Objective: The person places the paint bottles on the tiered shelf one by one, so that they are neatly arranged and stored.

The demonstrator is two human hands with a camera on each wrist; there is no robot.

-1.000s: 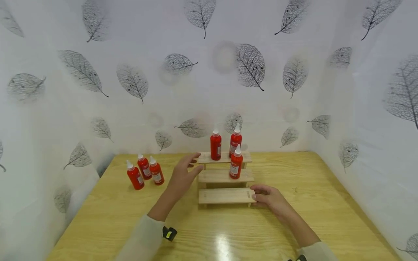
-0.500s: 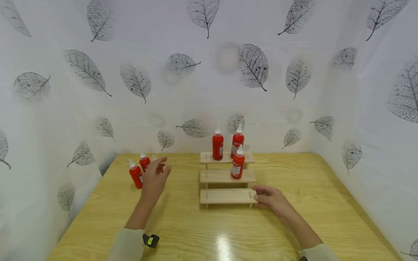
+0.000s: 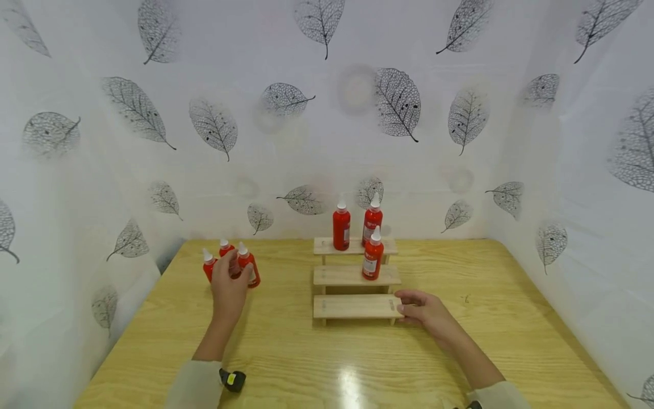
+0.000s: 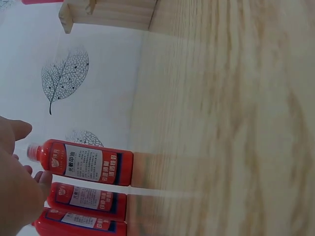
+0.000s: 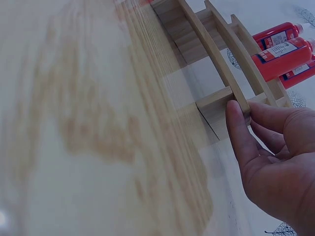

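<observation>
In the head view my left hand (image 3: 228,287) is at a group of red bottles with white pointed caps on the left. Its thumb and fingers are spread about the rightmost bottle (image 3: 251,263). The left wrist view shows that bottle's body (image 4: 91,163) upright, with a gap between it and my thumb. Two more bottles, a front one (image 3: 208,262) and a back one (image 3: 225,247), are partly hidden by the hand. My right hand (image 3: 426,312) pinches the right end of the lowest step of a three-tier wooden display rack (image 3: 352,307), seen closely in the right wrist view.
On the rack's top tier stand a left bottle (image 3: 341,229) and a right bottle (image 3: 372,224). Another bottle (image 3: 372,258) is on the middle tier. The wooden table (image 3: 286,363) meets white leaf-print curtains (image 3: 317,147) at the back and sides.
My left hand has moved left from beside the rack to the bottle group, then lowered around the rightmost bottle. The right hand stays on the rack.
</observation>
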